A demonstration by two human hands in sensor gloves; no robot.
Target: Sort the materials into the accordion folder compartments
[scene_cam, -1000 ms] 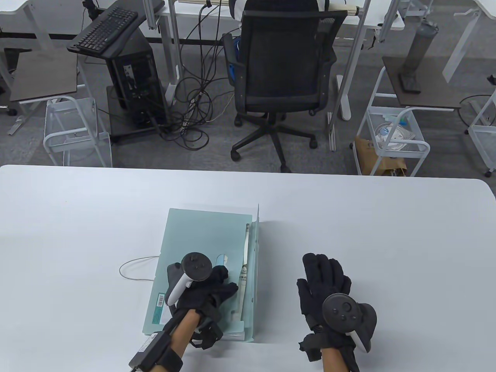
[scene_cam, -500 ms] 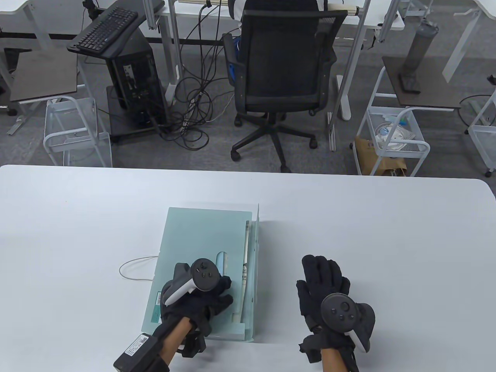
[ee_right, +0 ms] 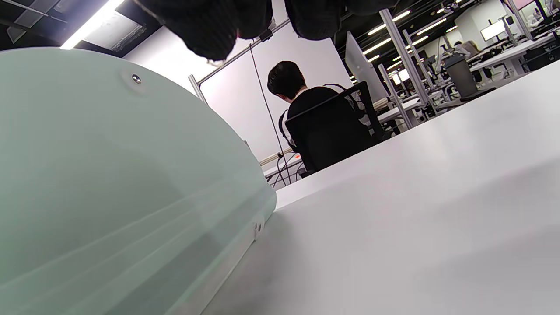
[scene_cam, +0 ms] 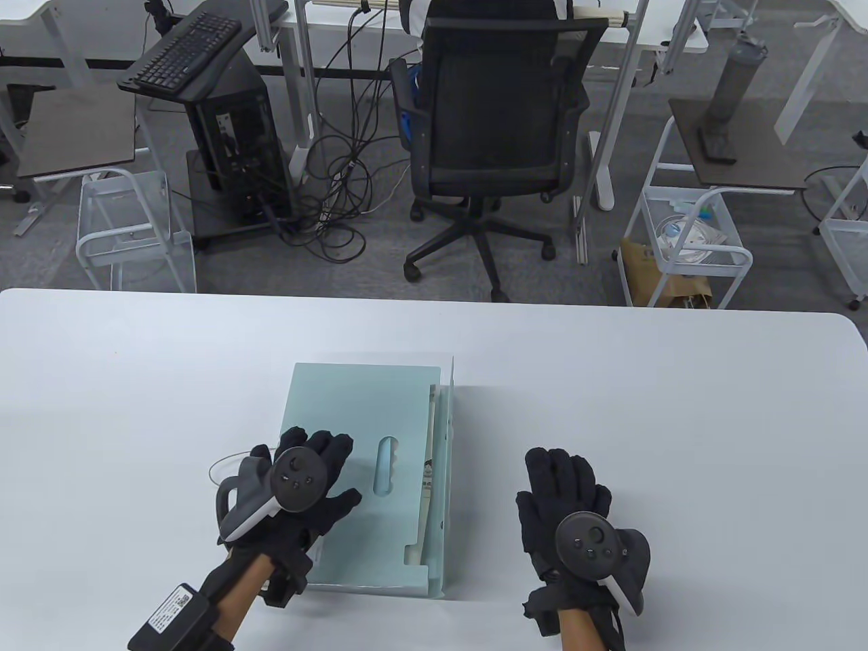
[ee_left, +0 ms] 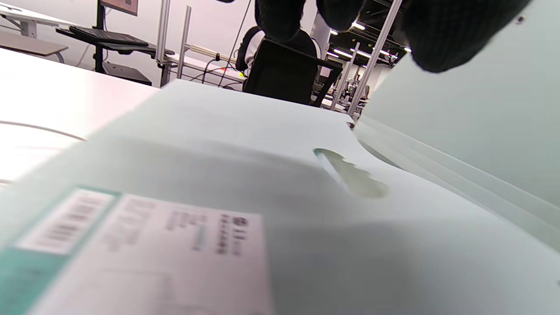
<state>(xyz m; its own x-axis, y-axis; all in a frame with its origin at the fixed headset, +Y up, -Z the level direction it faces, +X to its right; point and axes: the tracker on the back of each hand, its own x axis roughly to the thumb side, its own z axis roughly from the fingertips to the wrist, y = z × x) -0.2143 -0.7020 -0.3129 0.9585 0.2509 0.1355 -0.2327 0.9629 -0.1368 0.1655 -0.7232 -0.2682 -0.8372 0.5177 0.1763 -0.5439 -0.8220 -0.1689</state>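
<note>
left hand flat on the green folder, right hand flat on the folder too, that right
Not quite. The left hand does lie flat on the green folder, but the right hand lies on the bare table beside the folder, apart from it. The table view shows this.

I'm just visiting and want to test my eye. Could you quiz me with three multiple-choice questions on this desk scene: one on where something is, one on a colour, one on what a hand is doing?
1. Where does the accordion folder lie?
A. On the white table
B. On the office chair
C. On the floor

2. What colour is the folder?
A. Red
B. Pale green
C. Black

3. What is the right hand doing?
A. Gripping the folder
B. Lying flat on the table, fingers straight
C. Holding a pen

Answers: 1 A, the folder rests on the tabletop under the left hand; 2 B, its cover is pale green; 3 B, it rests apart from the folder, holding nothing.
</note>
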